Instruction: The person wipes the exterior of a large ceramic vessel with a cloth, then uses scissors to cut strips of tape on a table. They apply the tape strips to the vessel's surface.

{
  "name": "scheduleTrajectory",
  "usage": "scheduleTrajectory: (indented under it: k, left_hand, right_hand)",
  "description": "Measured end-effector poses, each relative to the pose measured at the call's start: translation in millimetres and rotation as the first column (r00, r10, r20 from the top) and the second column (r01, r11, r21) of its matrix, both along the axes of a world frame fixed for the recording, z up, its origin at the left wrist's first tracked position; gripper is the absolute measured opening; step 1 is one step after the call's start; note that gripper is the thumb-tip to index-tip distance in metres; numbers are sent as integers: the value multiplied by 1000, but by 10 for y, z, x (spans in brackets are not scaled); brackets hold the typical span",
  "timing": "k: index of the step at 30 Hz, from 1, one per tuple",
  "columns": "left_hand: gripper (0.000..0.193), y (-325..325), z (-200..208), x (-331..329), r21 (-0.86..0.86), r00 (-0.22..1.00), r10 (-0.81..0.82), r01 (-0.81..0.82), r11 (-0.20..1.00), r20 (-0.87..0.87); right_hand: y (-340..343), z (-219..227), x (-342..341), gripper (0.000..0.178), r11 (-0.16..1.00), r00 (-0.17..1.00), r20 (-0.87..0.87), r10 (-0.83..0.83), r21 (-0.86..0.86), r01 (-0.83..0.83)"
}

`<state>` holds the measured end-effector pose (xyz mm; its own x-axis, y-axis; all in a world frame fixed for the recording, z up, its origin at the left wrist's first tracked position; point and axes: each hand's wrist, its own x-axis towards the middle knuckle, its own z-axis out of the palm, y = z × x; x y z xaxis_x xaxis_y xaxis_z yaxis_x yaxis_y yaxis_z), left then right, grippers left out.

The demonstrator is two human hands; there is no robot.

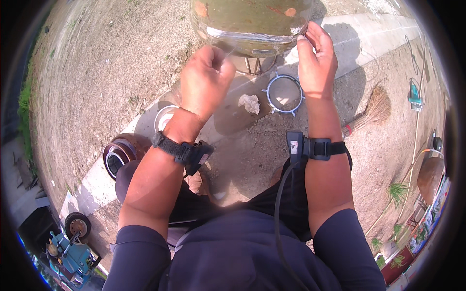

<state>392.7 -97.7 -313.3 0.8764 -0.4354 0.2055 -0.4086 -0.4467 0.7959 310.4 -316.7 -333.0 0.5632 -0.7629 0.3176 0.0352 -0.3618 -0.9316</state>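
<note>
A large olive-brown, glossy rounded vessel (252, 19) stands in front of me at the top of the view, its far part cut off. A shiny whitish band (242, 36) runs across its near side. At its lower left, my left hand (208, 72) is closed in a pinch, with a faint thin strand near the fingertips; what it grips is unclear. My right hand (318, 60) is at the vessel's right side, thumb and fingers apart, fingertips by the band's whitish end. Below the vessel, legs of a metal stand (252, 66) show.
On the ground lie a pronged metal ring (269, 94), a crumpled pale wad (249, 103) and a straw broom (376, 106). A brown glazed jar (138, 143) and a white round container (158, 119) are left of my legs. A cable (278, 213) hangs from my right wrist strap.
</note>
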Motion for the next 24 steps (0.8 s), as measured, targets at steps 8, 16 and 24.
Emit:
scheduleTrajectory:
  k: [8, 16, 24]
  left_hand:
    - [16, 78, -19, 53, -64, 999, 11, -14, 998, -47]
    - [13, 56, 6, 132, -3, 996, 7, -7, 1000, -85]
    - [13, 11, -18, 173, -12, 989, -2, 1, 1000, -151]
  right_hand:
    - [150, 124, -27, 37, 991, 994, 10, -106, -87, 106]
    - [715, 228, -129, 13, 953, 977, -131, 167, -233, -194]
    - [852, 172, 17, 17, 920, 952, -269, 148, -315, -232]
